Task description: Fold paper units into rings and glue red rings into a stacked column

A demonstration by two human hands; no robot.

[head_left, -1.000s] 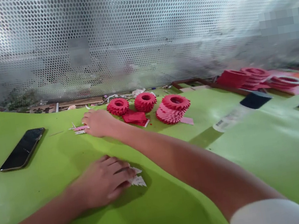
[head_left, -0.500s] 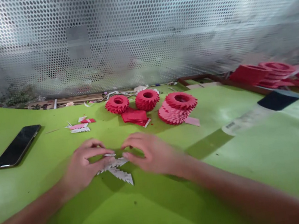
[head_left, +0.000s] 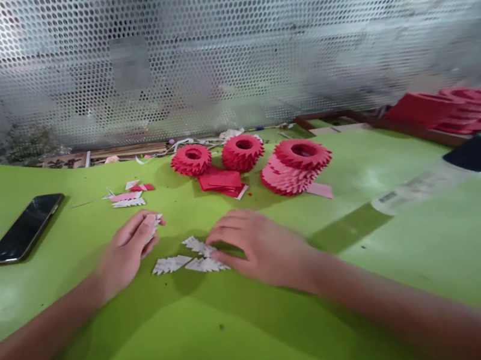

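right of the phone, left hand holds white paper; right hand, narrowed, grip unclear, meets three white pieces; three ring stacks stand behind.

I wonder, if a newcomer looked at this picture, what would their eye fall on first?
Most likely the three toothed ring stacks, red with pink on the rightmost, near the back of the green table. Next, perhaps, the jagged white pieces nearer the front, by the right hand, with another white piece in the left hand. The dark phone lying at the left also stands out.
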